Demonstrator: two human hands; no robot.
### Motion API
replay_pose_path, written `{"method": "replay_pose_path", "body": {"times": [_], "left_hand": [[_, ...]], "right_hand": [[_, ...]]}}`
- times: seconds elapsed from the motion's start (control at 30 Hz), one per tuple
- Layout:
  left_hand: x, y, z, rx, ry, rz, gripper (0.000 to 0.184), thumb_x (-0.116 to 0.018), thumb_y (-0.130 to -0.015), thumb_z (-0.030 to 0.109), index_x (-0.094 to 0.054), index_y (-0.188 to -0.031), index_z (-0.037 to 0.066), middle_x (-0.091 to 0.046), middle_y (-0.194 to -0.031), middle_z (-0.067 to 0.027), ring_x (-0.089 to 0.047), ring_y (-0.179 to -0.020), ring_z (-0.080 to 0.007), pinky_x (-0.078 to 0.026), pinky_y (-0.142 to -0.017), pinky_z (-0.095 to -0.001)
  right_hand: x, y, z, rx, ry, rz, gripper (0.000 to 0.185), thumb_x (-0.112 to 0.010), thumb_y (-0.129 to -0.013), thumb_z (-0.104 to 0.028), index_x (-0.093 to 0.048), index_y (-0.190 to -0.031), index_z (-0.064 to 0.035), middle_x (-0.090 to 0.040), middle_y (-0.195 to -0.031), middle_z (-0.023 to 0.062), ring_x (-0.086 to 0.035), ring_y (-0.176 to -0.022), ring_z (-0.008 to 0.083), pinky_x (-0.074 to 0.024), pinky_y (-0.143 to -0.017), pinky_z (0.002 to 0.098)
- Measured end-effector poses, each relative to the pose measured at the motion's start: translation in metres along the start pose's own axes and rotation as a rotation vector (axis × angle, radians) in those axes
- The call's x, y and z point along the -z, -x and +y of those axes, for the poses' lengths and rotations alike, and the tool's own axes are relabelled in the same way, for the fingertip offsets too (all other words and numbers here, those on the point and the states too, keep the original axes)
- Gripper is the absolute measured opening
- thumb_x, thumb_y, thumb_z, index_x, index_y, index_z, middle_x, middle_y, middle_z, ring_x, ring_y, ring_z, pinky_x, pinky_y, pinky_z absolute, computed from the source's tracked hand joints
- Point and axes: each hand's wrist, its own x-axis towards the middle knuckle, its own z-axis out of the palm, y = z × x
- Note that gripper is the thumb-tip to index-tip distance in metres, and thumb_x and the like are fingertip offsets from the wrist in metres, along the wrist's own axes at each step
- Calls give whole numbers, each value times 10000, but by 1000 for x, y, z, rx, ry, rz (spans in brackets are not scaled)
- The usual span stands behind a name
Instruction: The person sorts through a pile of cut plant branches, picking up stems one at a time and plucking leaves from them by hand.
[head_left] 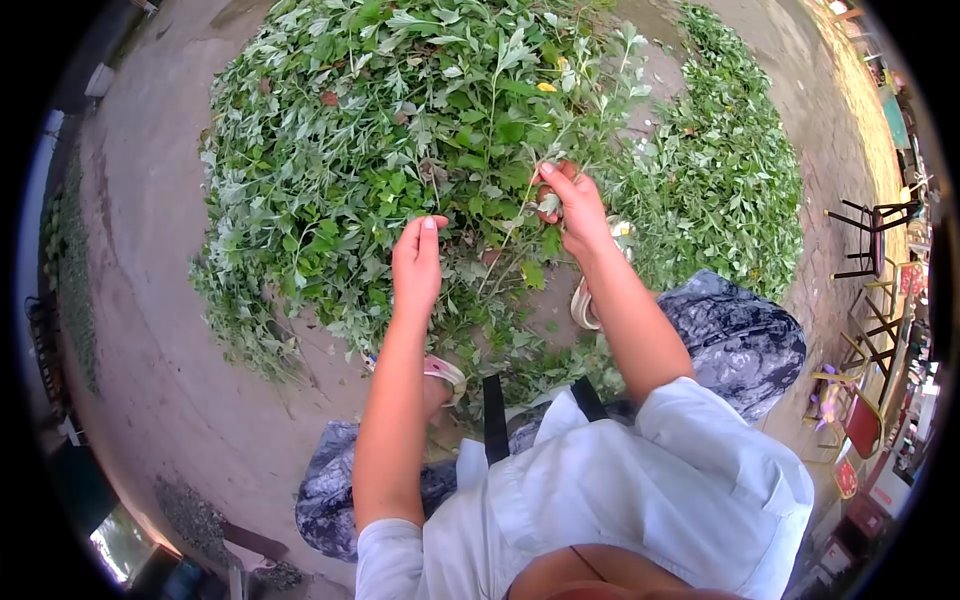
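Observation:
A large heap of cut leafy green stems lies on the ground before me. My right hand is closed, thumb and fingers pinching a leafy stem at the near right side of the heap. This stem slants down and left from the fingers. My left hand is over the heap's near edge, thumb and fingers pressed together. A thin stalk rises just above these fingertips, but I cannot make out what they grip.
A second, narrower pile of greens lies to the right. My sandalled feet are at the heap's near edge. Chairs stand along the far right. Concrete ground extends on the left.

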Motion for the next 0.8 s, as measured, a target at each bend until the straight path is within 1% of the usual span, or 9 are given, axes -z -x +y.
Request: {"method": "replay_pose_path", "body": {"times": [0.07, 0.13, 0.27, 0.33, 0.4, 0.57, 0.67, 0.73, 0.8], "left_hand": [[0, 8, 21, 239, 375, -271, 313, -364, -910, 274, -537, -990, 25, -286, -552, 80, -237, -444, -15, -201, -400, -174], [-4, 19, 34, 222, 435, -405, 351, -355, -911, 301, -504, -1065, 22, -260, -555, 82, -234, -444, -18, -202, -400, -170], [-24, 41, 52, 106, 374, -409, 304, -397, -901, 287, -510, -1041, 41, -292, -558, 82, -252, -439, -20, -209, -396, -173], [-28, 48, 51, 18, 308, -425, 272, -413, -896, 283, -525, -984, 50, -310, -561, 83, -258, -434, -22, -212, -393, -175], [-29, 55, 46, 149, 338, -526, 223, -439, -887, 279, -497, -813, 78, -332, -555, 83, -262, -424, -22, -217, -386, -183], [-17, 79, 58, 137, 204, -463, 280, -411, -896, 296, -441, -712, 88, -301, -515, 73, -264, -422, -26, -217, -386, -190], [0, 88, 52, 45, 18, -514, 293, -412, -896, 289, -440, -694, 78, -314, -522, 65, -279, -432, -37, -231, -388, -199], [18, 102, 50, 123, 6, -519, 296, -417, -894, 274, -442, -684, 67, -338, -532, 52, -296, -435, -49, -252, -392, -205], [46, 121, 57, 263, 27, -490, 285, -422, -892, 263, -455, -695, 61, -380, -538, 36, -313, -423, -50, -258, -385, -200]], "right_hand": [[-4, 8, -9, -10, -22, -83, 196, -577, -795, -300, -532, -774, -110, -511, -694, -39, -416, -605, 29, -299, -412, 178], [-4, 13, -11, -35, -26, -150, 191, -581, -793, -298, -534, -779, -113, -499, -671, -43, -412, -569, 30, -300, -405, 178], [-16, 31, -15, -29, 34, -175, 167, -583, -799, -251, -513, -812, -100, -446, -550, -31, -360, -416, 46, -279, -359, 185], [-19, 38, -16, -7, 3, -212, 174, -584, -798, -268, -525, -819, -106, -448, -569, -44, -375, -431, 33, -279, -361, 180], [-22, 46, -21, -12, -17, -182, 164, -592, -790, -280, -542, -802, -125, -480, -645, -65, -422, -508, 16, -294, -394, 161], [-22, 52, -21, 13, 38, -156, 161, -575, -798, -291, -540, -813, -135, -485, -664, -70, -415, -513, 28, -299, -409, 172], [-17, 44, -15, 28, -9, -16, 151, -514, -834, -266, -493, -834, -116, -526, -689, -33, -424, -512, 54, -304, -408, 185], [1, 21, -20, 57, -276, 172, 136, -448, -864, -226, -431, -854, -92, -571, -737, 23, -441, -508, 81, -308, -402, 194], [17, 1, -21, 125, -152, 255, 126, -417, -870, -203, -398, -857, -79, -574, -729, 55, -457, -499, 95, -315, -365, 224]]}}
